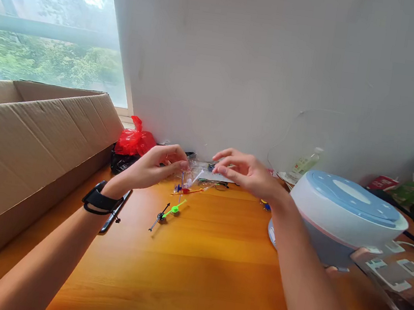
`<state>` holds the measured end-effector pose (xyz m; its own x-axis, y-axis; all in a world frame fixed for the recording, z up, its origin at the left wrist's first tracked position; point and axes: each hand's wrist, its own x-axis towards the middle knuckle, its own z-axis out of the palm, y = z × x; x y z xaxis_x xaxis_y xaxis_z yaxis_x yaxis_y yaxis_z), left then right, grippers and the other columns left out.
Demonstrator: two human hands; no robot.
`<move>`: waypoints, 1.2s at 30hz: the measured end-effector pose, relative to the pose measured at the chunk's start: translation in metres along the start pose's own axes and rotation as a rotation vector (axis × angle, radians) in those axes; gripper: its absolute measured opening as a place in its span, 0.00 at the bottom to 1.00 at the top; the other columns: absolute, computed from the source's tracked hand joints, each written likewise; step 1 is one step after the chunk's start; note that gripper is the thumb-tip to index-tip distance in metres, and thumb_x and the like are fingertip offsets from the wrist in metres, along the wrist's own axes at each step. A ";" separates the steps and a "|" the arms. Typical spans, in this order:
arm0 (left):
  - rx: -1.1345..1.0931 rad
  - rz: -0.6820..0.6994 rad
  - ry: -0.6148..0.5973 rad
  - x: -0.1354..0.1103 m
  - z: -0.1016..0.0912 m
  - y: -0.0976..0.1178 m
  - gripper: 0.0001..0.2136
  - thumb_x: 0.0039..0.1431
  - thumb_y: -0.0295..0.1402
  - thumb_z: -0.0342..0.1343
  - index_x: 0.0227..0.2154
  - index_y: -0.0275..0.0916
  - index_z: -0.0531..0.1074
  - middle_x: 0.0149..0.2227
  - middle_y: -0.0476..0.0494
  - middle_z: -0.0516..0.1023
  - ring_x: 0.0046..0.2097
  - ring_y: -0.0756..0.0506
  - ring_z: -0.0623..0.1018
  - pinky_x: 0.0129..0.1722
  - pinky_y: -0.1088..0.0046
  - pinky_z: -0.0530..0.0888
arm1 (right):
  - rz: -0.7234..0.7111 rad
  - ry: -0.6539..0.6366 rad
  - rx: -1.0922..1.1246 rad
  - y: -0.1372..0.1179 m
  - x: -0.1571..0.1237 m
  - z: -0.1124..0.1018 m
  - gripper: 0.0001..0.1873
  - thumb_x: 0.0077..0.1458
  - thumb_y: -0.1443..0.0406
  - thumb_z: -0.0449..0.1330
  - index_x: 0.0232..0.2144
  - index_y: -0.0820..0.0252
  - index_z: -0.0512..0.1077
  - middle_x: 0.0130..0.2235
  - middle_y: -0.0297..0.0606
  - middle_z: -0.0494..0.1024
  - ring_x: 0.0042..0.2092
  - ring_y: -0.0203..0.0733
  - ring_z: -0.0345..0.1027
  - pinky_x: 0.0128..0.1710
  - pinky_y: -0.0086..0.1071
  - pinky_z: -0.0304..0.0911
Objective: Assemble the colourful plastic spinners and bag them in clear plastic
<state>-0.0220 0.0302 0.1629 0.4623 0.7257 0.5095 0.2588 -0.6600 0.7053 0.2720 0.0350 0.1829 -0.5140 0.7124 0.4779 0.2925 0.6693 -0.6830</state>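
Note:
My left hand (159, 168) reaches forward over the orange wooden desk (194, 271), its fingers pinched on the edge of a clear plastic bag (204, 172) near the wall. My right hand (245, 172) pinches the other side of the same bag, fingers pressed together. Below the bag lie small coloured sticks: a red and blue piece (185, 190) and a green hub with black rods (168, 212). A black band sits on my left wrist (99, 200).
A large open cardboard box (26, 150) fills the left side. A red plastic bag (135, 141) lies by the wall. A round blue-and-white appliance (341, 215) stands at right, with a clear container (394, 273), cables and packets beyond. A dark phone (114, 212) lies under my left wrist.

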 end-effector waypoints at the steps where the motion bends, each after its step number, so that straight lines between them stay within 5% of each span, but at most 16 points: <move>1: -0.033 -0.018 0.009 -0.001 -0.004 -0.003 0.13 0.70 0.44 0.61 0.39 0.38 0.76 0.41 0.39 0.85 0.41 0.45 0.83 0.41 0.69 0.79 | -0.033 0.173 0.047 0.009 0.004 0.003 0.14 0.64 0.52 0.66 0.38 0.55 0.82 0.47 0.41 0.80 0.44 0.44 0.75 0.42 0.35 0.70; 3: -0.115 -0.078 0.030 -0.003 -0.012 -0.008 0.12 0.71 0.44 0.59 0.40 0.40 0.73 0.45 0.38 0.86 0.41 0.45 0.84 0.41 0.68 0.80 | -0.040 0.540 0.089 0.030 0.012 0.012 0.12 0.65 0.54 0.63 0.41 0.55 0.79 0.40 0.36 0.78 0.38 0.40 0.72 0.39 0.33 0.68; 5: -0.193 -0.141 0.036 -0.006 -0.017 -0.011 0.12 0.72 0.44 0.59 0.39 0.41 0.70 0.47 0.37 0.86 0.41 0.44 0.85 0.42 0.67 0.80 | 0.040 0.588 0.028 0.052 0.018 0.025 0.11 0.65 0.56 0.63 0.36 0.57 0.76 0.34 0.35 0.76 0.35 0.39 0.69 0.37 0.33 0.65; 8: -0.259 -0.202 0.022 -0.007 -0.022 -0.017 0.13 0.71 0.45 0.59 0.38 0.41 0.69 0.47 0.36 0.86 0.44 0.42 0.86 0.45 0.65 0.81 | 0.149 0.139 -0.070 0.079 0.019 0.053 0.10 0.66 0.59 0.60 0.38 0.59 0.77 0.36 0.37 0.79 0.37 0.41 0.71 0.39 0.33 0.65; 10: -0.282 -0.219 0.031 -0.007 -0.023 -0.026 0.13 0.71 0.45 0.59 0.38 0.41 0.68 0.46 0.37 0.86 0.44 0.42 0.86 0.46 0.64 0.81 | 0.166 -0.041 -0.076 0.090 0.014 0.077 0.07 0.63 0.64 0.62 0.39 0.60 0.79 0.38 0.38 0.81 0.38 0.41 0.72 0.39 0.32 0.65; 14: -0.304 -0.245 0.047 -0.007 -0.027 -0.045 0.13 0.70 0.45 0.59 0.38 0.41 0.68 0.42 0.39 0.86 0.44 0.42 0.86 0.46 0.65 0.80 | 0.174 -0.247 -0.086 0.099 0.001 0.122 0.07 0.55 0.71 0.66 0.38 0.60 0.82 0.42 0.40 0.81 0.39 0.41 0.72 0.42 0.32 0.65; 17: -0.284 -0.281 0.028 -0.008 -0.029 -0.050 0.13 0.69 0.45 0.60 0.37 0.41 0.68 0.40 0.41 0.86 0.42 0.43 0.86 0.46 0.66 0.80 | 0.181 -0.324 -0.090 0.103 -0.004 0.132 0.01 0.54 0.69 0.69 0.30 0.60 0.81 0.36 0.37 0.79 0.37 0.41 0.70 0.38 0.31 0.63; 21: -0.255 -0.315 0.030 -0.009 -0.029 -0.049 0.15 0.68 0.46 0.61 0.36 0.41 0.67 0.40 0.40 0.87 0.39 0.44 0.85 0.44 0.67 0.80 | 0.194 -0.369 -0.080 0.110 0.001 0.112 0.08 0.56 0.62 0.70 0.29 0.60 0.82 0.32 0.36 0.80 0.35 0.41 0.69 0.34 0.31 0.61; 25: -0.264 -0.317 0.034 -0.008 -0.028 -0.051 0.16 0.66 0.48 0.62 0.37 0.41 0.67 0.40 0.39 0.87 0.40 0.43 0.86 0.43 0.66 0.79 | 0.196 -0.345 -0.068 0.106 0.009 0.069 0.15 0.61 0.55 0.66 0.37 0.62 0.85 0.34 0.38 0.82 0.35 0.41 0.69 0.35 0.32 0.61; 32: -0.260 -0.312 -0.001 -0.006 -0.021 -0.058 0.17 0.67 0.48 0.62 0.38 0.40 0.67 0.40 0.37 0.87 0.43 0.43 0.85 0.42 0.68 0.78 | 0.248 -0.317 -0.014 0.046 -0.002 -0.012 0.20 0.60 0.49 0.68 0.38 0.60 0.85 0.36 0.39 0.83 0.38 0.42 0.71 0.38 0.33 0.62; 36: -0.264 -0.308 -0.038 -0.004 -0.014 -0.061 0.17 0.67 0.48 0.62 0.38 0.40 0.66 0.39 0.39 0.86 0.39 0.44 0.85 0.41 0.68 0.78 | 0.220 -0.029 0.003 0.019 -0.006 -0.019 0.22 0.60 0.47 0.68 0.40 0.59 0.85 0.40 0.41 0.84 0.41 0.45 0.73 0.39 0.34 0.63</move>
<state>-0.0513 0.0700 0.1242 0.4298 0.8706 0.2395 0.1656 -0.3368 0.9269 0.2957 0.0471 0.1776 -0.4612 0.8348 0.3006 0.3979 0.4974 -0.7709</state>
